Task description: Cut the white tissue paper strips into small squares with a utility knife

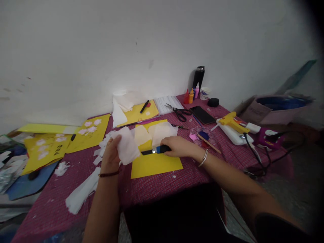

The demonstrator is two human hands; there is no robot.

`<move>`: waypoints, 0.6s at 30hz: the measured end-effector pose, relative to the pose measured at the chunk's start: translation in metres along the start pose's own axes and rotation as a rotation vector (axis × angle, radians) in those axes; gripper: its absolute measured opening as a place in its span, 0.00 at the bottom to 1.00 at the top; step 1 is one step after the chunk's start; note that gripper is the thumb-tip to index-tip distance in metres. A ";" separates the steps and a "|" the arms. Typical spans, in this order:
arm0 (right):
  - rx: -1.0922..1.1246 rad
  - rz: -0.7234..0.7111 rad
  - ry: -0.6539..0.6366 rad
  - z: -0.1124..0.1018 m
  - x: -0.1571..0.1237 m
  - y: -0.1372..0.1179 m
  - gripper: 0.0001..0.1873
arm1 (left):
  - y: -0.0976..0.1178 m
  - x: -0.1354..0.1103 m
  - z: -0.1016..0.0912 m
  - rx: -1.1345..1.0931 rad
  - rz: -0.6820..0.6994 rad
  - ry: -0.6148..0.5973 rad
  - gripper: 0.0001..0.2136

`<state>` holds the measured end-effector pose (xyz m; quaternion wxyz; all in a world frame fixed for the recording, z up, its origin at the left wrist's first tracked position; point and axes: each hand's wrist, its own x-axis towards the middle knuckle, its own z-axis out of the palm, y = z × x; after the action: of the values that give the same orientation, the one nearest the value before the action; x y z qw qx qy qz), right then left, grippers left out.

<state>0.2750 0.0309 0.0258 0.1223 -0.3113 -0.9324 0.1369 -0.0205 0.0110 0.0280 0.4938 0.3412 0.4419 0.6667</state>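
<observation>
My left hand (pixel 111 152) is closed on a piece of thin white tissue paper (pixel 128 147), raised at the left side of a yellow sheet (pixel 157 167). In my right hand (pixel 180 146) is a utility knife (pixel 160 149) with a blue and black handle. Its dark blade points left over the yellow sheet, towards the tissue. Two further pale tissue pieces, one on the left (pixel 142 135) and a wider one (pixel 162 131), lie on the sheet's upper half. My right fingertips are partly hidden behind the hand.
Scissors (pixel 180 113), a phone (pixel 202 115) and a paint palette (pixel 193 135) lie beyond my right hand. A yellow glue gun (pixel 234 123) rests on a white power bank (pixel 234 135) at right. Torn white paper (pixel 84 190) and flower-decorated yellow sheets (pixel 92 132) are at left. Paint bottles (pixel 191 96) stand behind.
</observation>
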 end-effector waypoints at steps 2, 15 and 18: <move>-0.026 -0.086 -0.028 0.005 0.001 -0.002 0.15 | -0.002 0.000 0.003 -0.082 -0.011 0.031 0.14; 0.315 -0.130 0.583 -0.008 0.036 -0.033 0.14 | -0.009 -0.030 0.040 0.224 0.054 -0.117 0.12; 0.225 -0.213 0.638 -0.009 0.047 -0.043 0.11 | -0.011 -0.034 0.043 0.378 0.104 -0.160 0.11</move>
<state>0.2182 0.0284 0.0550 0.4546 -0.2239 -0.8535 0.1211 0.0310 -0.0092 0.0335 0.4196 0.5021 0.5003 0.5671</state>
